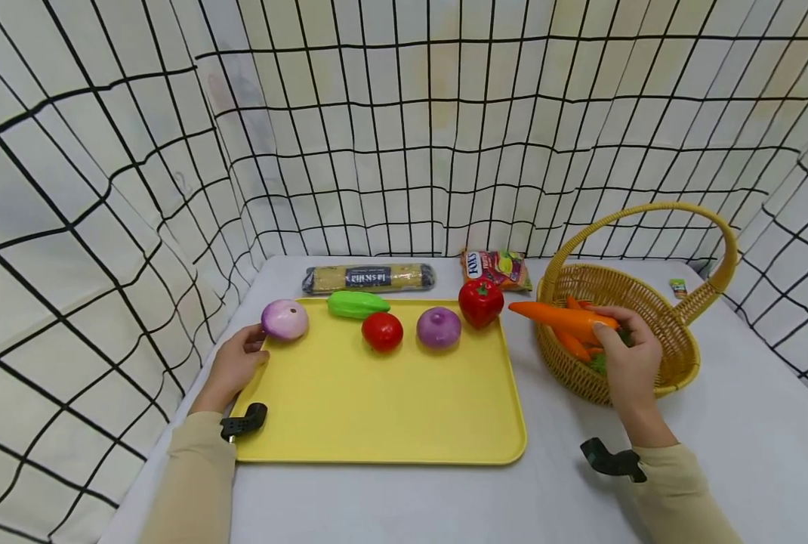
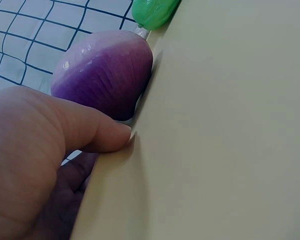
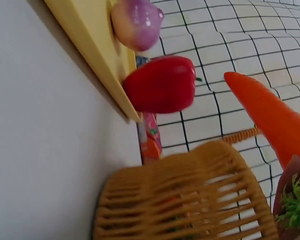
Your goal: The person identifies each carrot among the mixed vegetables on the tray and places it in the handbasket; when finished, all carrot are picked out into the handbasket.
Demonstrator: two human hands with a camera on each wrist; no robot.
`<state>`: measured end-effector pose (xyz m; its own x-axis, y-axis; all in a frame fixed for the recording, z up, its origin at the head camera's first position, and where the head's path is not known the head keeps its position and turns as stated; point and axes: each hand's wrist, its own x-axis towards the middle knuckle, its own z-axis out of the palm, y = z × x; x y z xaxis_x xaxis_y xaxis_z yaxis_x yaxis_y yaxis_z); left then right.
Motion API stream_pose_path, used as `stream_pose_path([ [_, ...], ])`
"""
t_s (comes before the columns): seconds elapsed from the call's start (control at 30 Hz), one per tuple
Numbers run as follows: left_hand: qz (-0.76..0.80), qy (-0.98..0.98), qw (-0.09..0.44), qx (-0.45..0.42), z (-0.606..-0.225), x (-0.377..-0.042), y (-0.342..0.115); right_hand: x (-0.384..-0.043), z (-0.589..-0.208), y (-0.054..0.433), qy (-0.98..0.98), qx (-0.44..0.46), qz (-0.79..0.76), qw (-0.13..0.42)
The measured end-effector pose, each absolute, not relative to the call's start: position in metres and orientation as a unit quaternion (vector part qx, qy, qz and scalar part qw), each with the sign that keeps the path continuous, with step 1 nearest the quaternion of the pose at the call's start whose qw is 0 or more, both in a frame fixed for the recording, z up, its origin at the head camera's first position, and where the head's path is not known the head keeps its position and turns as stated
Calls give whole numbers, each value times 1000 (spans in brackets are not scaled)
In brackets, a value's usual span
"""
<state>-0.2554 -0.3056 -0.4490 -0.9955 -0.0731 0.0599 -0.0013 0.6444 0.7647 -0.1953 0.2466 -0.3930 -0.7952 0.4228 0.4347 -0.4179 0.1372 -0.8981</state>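
My right hand (image 1: 631,363) grips a large orange carrot (image 1: 560,316) by its thick end, above the wicker basket (image 1: 683,363). The carrot's tip points left; green leafy bits (image 3: 295,202) show by the fingers in the right wrist view. At the yellow tray (image 1: 377,408), my left hand (image 1: 237,363) holds the left rim, thumb on top and fingers outside and below it. Just beyond that thumb sits a purple-and-white onion (image 1: 285,319). Along the tray's far side lie a green ridged vegetable (image 1: 358,304), a tomato (image 1: 382,332), a purple onion (image 1: 439,328) and a red bell pepper (image 1: 481,303).
Behind the tray lie a pack of pasta (image 1: 368,278) and a Fox's candy bag (image 1: 495,270). More orange carrots (image 1: 570,344) and greenery are in the basket, whose tall handle (image 1: 676,208) arches above it. A small green packet (image 1: 678,288) lies to its right.
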Motion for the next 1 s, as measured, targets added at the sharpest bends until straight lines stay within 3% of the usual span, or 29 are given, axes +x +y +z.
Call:
stream_pose_path([
  [0.2, -421, -906, 44, 17, -450, -255, -307, -198, -390, 262, -689, 30, 617, 379],
  [0.77, -436, -899, 40, 19, -454, -255, -310, -201, -385, 300, -587, -20, 680, 440],
  [1.0, -437, -898, 40, 17, -454, -256, -309, -204, -391, 310, -581, -100, 696, 410],
])
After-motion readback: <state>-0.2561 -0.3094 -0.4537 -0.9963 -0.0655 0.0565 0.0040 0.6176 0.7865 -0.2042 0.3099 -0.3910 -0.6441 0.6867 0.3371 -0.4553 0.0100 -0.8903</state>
